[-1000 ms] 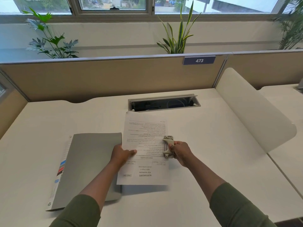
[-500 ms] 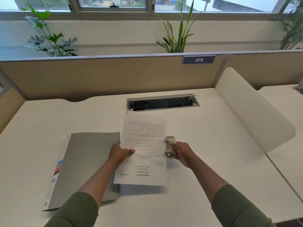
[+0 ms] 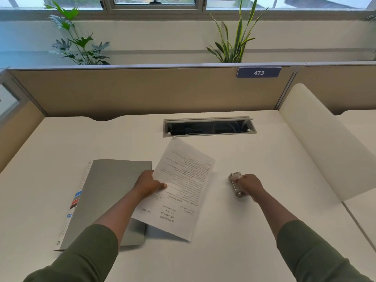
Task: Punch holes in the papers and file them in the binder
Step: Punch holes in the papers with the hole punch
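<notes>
A closed grey binder (image 3: pixel 105 200) lies flat on the white desk at the left, with coloured labels on its spine. My left hand (image 3: pixel 147 185) grips the left edge of a printed paper sheet (image 3: pixel 181 192), which is lifted and tilted, its near corner over the binder's right edge. To the right, my right hand (image 3: pixel 249 186) is closed on a small metal hole punch (image 3: pixel 236 183) that rests on the desk, apart from the paper.
An open cable tray (image 3: pixel 208 127) is set into the desk (image 3: pixel 223 251) behind the paper. A curved cream divider panel (image 3: pixel 325 143) stands at the right. A beige partition with sign 473 (image 3: pixel 258 73) closes the back; plants stand behind it.
The hole punch has come off the paper's right edge and moved right with my right hand. My left hand has lifted and rotated the paper toward the binder.
</notes>
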